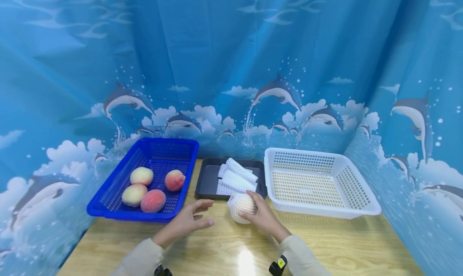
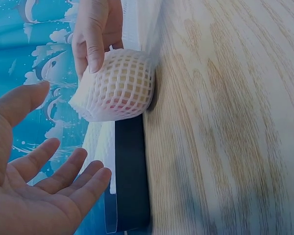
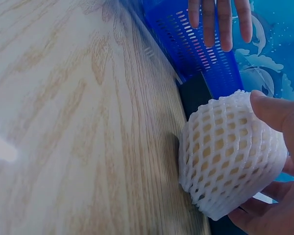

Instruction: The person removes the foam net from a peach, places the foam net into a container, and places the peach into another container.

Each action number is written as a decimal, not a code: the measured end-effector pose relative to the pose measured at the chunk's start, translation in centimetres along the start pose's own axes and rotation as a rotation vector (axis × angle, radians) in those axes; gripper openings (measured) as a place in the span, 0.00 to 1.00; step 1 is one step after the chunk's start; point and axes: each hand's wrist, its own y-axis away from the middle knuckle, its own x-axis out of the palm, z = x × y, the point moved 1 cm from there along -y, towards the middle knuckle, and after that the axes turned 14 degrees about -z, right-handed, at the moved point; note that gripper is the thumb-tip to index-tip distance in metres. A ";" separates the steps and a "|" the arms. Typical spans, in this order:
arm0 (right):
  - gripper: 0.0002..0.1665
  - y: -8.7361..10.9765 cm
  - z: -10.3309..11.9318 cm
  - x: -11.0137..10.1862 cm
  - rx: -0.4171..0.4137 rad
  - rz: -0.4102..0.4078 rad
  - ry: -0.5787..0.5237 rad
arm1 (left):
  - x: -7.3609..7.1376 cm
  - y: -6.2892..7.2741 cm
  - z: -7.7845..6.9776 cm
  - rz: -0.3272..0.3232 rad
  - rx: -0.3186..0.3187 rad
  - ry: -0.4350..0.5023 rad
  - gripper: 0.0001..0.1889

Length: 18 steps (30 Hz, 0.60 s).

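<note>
A peach in a white foam net sleeve (image 1: 240, 208) stands on the table in front of the black tray. My right hand (image 1: 263, 215) grips it from the right, thumb on the near side and fingers round the far side. Through the mesh, pale yellow skin with a red patch shows in the left wrist view, where the sleeved peach (image 2: 122, 85) is seen close. To its left my left hand (image 1: 188, 219) is held with fingers apart and nothing in them. More flattened foam net sleeves (image 1: 236, 177) lie in the black tray (image 1: 208, 179).
At the left is a blue basket (image 1: 105, 195) with several bare peaches (image 1: 153, 201) in it. A white basket (image 1: 327, 211) stands on the right, beside the tray. The wooden table (image 1: 217, 252) reaches toward me, and a blue dolphin curtain (image 1: 217, 66) hangs behind.
</note>
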 end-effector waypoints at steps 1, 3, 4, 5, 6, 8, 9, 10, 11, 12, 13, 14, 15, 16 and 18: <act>0.48 0.0 -0.1 0.0 0.000 0.002 0.003 | 0.0 0.0 0.0 0.000 -0.002 0.000 0.32; 0.49 0.0 -0.2 -0.1 0.003 0.005 0.013 | -0.1 0.0 0.0 0.002 -0.010 0.004 0.32; 0.49 0.0 -0.2 -0.1 0.005 0.007 0.016 | -0.1 0.1 -0.1 0.004 -0.013 0.005 0.32; 0.49 0.0 -0.3 -0.2 0.002 0.005 0.022 | -0.1 0.1 0.0 0.003 -0.014 0.002 0.32; 0.49 0.0 -0.3 -0.2 0.005 0.006 0.026 | -0.1 0.1 0.0 0.005 -0.015 0.000 0.33; 0.50 0.1 -0.3 -0.3 0.007 0.007 0.035 | -0.1 0.1 0.1 0.004 -0.014 -0.005 0.33; 0.50 0.1 -0.2 -0.4 0.009 0.006 0.036 | 0.0 0.0 0.1 0.003 -0.012 -0.009 0.33; 0.50 0.1 -0.2 -0.4 0.011 0.008 0.039 | 0.0 0.0 0.2 0.002 -0.013 -0.013 0.32; 0.50 0.1 -0.1 -0.5 0.011 0.007 0.040 | 0.0 0.0 0.3 0.002 -0.014 -0.014 0.32; 0.50 0.2 0.0 -0.6 0.016 0.009 0.038 | 0.0 0.0 0.3 0.002 -0.015 -0.015 0.32; 0.51 0.2 0.0 -0.6 0.019 0.010 0.034 | 0.0 -0.1 0.4 0.002 -0.019 -0.018 0.32; 0.51 0.3 0.1 -0.6 0.025 0.011 0.032 | 0.0 -0.1 0.5 0.002 -0.022 -0.022 0.32; 0.51 0.3 0.1 -0.7 0.031 0.012 0.029 | 0.0 -0.1 0.5 0.002 -0.027 -0.023 0.32; 0.51 0.3 0.1 -0.7 0.033 0.012 0.029 | 0.0 -0.1 0.5 0.003 -0.032 -0.025 0.32; 0.51 0.4 0.2 -0.8 0.029 0.010 0.028 | 0.0 -0.2 0.5 0.000 -0.042 -0.032 0.33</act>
